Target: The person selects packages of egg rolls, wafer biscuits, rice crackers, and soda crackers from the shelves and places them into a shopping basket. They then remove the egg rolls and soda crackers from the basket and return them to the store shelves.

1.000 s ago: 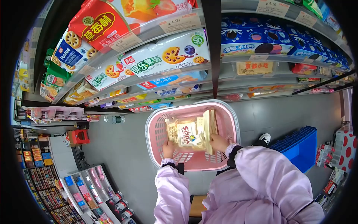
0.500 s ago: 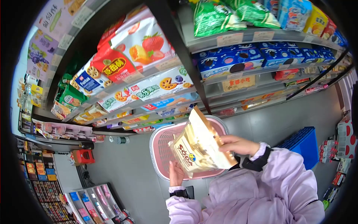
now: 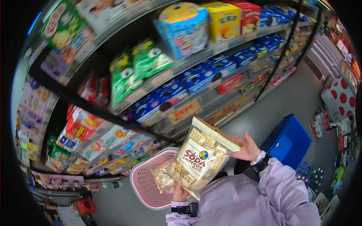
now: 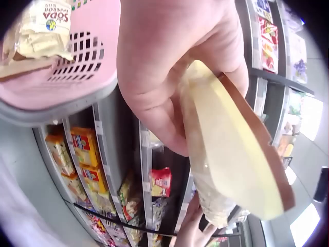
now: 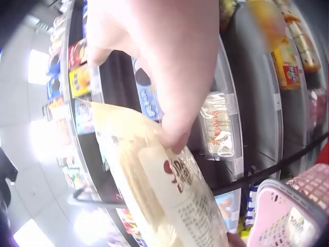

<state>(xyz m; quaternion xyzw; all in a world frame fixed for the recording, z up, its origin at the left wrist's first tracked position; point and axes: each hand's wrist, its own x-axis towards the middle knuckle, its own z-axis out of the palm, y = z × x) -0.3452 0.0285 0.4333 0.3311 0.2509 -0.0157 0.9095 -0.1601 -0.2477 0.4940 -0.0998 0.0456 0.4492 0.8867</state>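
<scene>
A clear-and-cream bag of soda crackers (image 3: 200, 158), labelled SODA EMPEROR, is held tilted in front of the body, overlapping the basket in the head view. My left hand (image 3: 180, 192) grips its lower left corner, thumb on the front; the left wrist view shows the fingers around the bag's end. At the opposite end, my right hand (image 3: 247, 148) holds it with the thumb pressed on the front (image 5: 175, 136) and the index finger stretched out past the edge. A second soda cracker bag (image 4: 43, 31) lies in the pink basket (image 3: 143, 188).
Shelves run along the front, with green snack bags (image 3: 151, 62), blue biscuit boxes (image 3: 207, 75) and a yellow box (image 3: 224, 20). Grey floor (image 3: 117, 201) surrounds the basket. A blue crate (image 3: 288, 141) stands on the right, below a red-dotted white box (image 3: 339, 98).
Both hands have lifted the soda cracker bag out of the basket and turned its label upward. The head view has swung right along the shelves, and the basket now sits lower left.
</scene>
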